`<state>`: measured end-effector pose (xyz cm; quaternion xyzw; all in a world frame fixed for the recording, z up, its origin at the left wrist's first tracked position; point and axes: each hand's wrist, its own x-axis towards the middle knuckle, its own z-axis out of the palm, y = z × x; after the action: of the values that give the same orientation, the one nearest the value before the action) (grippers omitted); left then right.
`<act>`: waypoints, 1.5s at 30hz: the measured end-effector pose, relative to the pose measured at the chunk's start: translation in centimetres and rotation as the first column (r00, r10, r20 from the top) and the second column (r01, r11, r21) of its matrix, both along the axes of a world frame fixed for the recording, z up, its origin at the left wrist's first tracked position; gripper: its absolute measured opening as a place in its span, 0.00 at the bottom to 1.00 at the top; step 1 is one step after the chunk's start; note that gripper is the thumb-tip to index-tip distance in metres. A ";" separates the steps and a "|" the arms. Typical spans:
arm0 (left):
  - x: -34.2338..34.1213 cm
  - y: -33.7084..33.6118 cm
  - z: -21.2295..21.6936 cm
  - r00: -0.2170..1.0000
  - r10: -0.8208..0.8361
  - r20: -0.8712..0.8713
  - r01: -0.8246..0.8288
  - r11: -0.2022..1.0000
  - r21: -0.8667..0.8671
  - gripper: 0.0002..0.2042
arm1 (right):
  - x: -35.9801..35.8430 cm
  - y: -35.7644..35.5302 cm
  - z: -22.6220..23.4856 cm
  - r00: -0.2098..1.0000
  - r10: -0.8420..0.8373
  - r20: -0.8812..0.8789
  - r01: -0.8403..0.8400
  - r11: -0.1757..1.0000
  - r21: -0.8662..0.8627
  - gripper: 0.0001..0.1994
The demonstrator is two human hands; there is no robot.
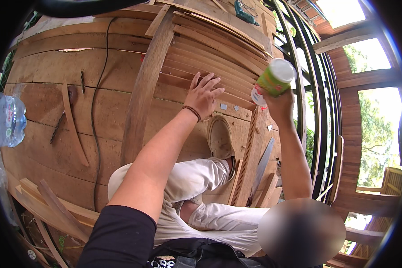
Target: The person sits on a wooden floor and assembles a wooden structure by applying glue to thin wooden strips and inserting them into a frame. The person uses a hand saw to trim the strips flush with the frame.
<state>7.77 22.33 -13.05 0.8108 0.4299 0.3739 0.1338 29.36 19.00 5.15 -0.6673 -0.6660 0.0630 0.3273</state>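
— While the left hand (204, 94) lies flat on the stack of thin wooden slats (214, 58), what is its grip doing?
— It is spread, fingers fanned over the near edge of the slats, pinching nothing. A beaded bracelet (192, 112) sits on that wrist.
— And the right hand (279, 106)?
— Just right of the slats, raised, its grip pressed around the lower part of a green bottle with a white cap (273, 81). The bottle is tilted, cap end up and away from the slats, clear of them.
— What lies near the slats?
— A long plank (144, 89) runs along their left side, touching them. Below the slats a tan shoe (219, 137) rests on the plank floor (49, 85), and right of the shoe a notched wooden strip (250, 152) and a handsaw blade (262, 165) lie side by side.
— Further off?
— A black cable (94, 116) trails down the floor well left of the slats, a clear plastic water bottle (6, 121) stands at the far left, and a green power drill (244, 14) lies above the slats.
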 end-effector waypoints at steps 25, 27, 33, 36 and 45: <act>-0.8 0.3 0.8 0.990 -0.025 -0.137 0.026 1.000 0.009 0.27 | 16.0 -18.8 -10.0 0.674 0.292 0.679 0.572 0.376 -0.729 0.38; -0.6 0.2 0.9 0.990 -0.025 -0.142 0.026 1.000 0.004 0.27 | 16.3 -18.3 -11.8 0.524 0.453 0.721 0.646 0.340 -0.684 0.31; -0.4 0.1 0.9 0.989 -0.005 -0.149 0.009 1.000 0.027 0.25 | 14.6 -15.3 -13.7 0.495 0.518 0.698 0.648 0.314 -0.693 0.14; -0.4 0.1 1.1 0.988 -0.005 -0.155 0.007 1.000 0.008 0.25 | 14.5 -13.7 -14.2 0.505 0.531 0.681 0.639 0.300 -0.708 0.15; -0.4 0.0 0.7 0.993 -0.023 -0.112 0.023 1.000 0.001 0.25 | 14.0 -11.0 -14.1 0.445 0.668 0.596 0.576 0.296 -0.762 0.16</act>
<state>7.34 22.37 -12.31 0.8356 0.4270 0.3267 0.1126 43.31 8.03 -8.94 -0.6087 -0.5663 0.0945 -0.5476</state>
